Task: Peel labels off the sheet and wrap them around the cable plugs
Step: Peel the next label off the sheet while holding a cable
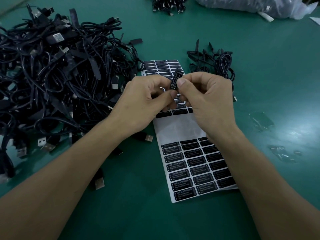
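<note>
we are pinching one plug between our left hand and right hand, forearms reaching toward twelve o'clock.

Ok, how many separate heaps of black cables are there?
3: big heap at left, small heap right of the label sheet, third heap at the top edge. The plastic bag may hide more.

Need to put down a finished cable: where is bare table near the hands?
Bare green table lies right of the small cable bundle, beyond the clear plastic scraps. Another patch sits between the forearms, left of the label sheet. Crowded: the big cable pile fills the left.
</note>
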